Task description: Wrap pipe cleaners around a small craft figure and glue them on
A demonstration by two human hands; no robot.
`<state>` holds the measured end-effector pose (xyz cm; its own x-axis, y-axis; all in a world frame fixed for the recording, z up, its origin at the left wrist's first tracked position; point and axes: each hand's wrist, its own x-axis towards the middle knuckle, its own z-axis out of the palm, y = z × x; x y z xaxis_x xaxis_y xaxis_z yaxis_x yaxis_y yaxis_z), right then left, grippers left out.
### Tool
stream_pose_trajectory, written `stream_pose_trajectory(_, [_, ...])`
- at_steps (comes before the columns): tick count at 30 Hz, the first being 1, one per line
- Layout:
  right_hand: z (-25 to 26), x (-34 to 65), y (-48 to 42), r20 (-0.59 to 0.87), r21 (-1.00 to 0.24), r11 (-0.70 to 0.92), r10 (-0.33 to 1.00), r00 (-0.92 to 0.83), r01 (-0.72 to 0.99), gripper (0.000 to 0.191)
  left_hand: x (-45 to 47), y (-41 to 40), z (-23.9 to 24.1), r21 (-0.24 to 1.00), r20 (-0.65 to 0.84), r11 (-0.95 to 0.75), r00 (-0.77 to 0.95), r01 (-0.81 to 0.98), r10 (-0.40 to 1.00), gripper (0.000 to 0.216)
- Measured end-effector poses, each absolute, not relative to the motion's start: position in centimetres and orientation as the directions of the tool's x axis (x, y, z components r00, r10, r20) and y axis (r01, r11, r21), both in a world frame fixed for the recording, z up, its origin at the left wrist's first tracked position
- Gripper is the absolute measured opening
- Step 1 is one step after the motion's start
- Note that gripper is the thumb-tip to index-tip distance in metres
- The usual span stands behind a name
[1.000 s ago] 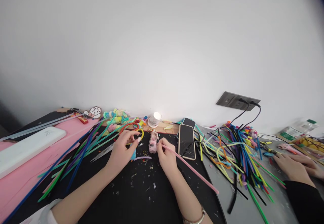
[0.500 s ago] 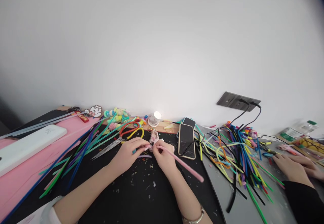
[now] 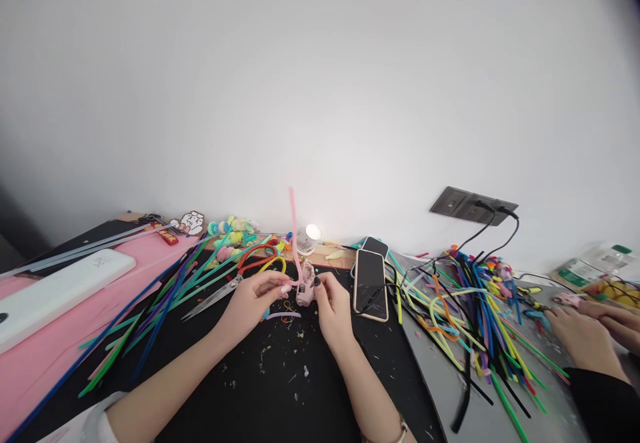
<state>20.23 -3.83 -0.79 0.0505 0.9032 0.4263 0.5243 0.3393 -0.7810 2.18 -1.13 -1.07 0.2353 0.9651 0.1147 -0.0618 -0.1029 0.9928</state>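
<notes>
My left hand [image 3: 255, 299] pinches the lower end of a pink pipe cleaner [image 3: 295, 236], which stands nearly upright. My right hand [image 3: 333, 303] is closed on a small pink craft figure [image 3: 306, 286] just right of that end. Both hands hover over a black mat [image 3: 260, 383] strewn with small scraps. A short purple piece [image 3: 283, 314] lies below the hands. Scissors with red and yellow handles [image 3: 235, 276] lie just left of my left hand.
A heap of coloured pipe cleaners [image 3: 475, 309] covers the grey surface at right, where another person's hands [image 3: 585, 329] rest. A phone [image 3: 371, 285] lies right of my right hand. More long stems [image 3: 165, 303], a pink sheet and a white box [image 3: 55, 289] lie left. A wall socket [image 3: 473, 204] has cables.
The pink pipe cleaner swung from lying out to the right to standing upright. My left hand left the scissors and took the stem's end; my right hand shifted onto the pink figure.
</notes>
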Motion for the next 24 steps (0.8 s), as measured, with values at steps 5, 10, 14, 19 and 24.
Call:
stream_pose_trajectory(5, [-1.00, 20.98, -3.22, 0.429, -0.616, 0.149, 0.887, 0.170, 0.774, 0.025, 2.04, -1.02, -0.57, 0.984, -0.001, 0.022, 0.114, -0.176, 0.994, 0.037])
stream_pose_trajectory(10, [-1.15, 20.72, -3.38, 0.251, -0.417, -0.032, 0.956, 0.149, 0.908, 0.040, 2.06, -1.01, -0.66, 0.933, -0.063, 0.102, 0.123, -0.346, 0.990, 0.035])
stream_pose_trajectory(14, [-1.33, 20.78, -3.48, 0.207, -0.345, -0.059, 0.969, 0.137, 0.937, 0.042, 1.97, -0.66, -1.10, 0.825, -0.112, 0.194, 0.182, -0.531, 0.977, 0.024])
stream_pose_trajectory(19, [-1.14, 21.17, -3.23, 0.259, -0.421, -0.034, 0.953, 0.156, 0.906, 0.035, 1.86, -0.38, -1.13, 0.717, -0.191, 0.280, 0.206, -0.639, 0.960, 0.015])
stream_pose_trajectory(24, [-0.39, 21.27, -3.11, 0.374, -0.684, 0.184, 0.919, 0.123, 0.705, 0.021, 1.89, -0.33, -0.78, 0.651, -0.270, 0.315, 0.177, -0.691, 0.946, 0.014])
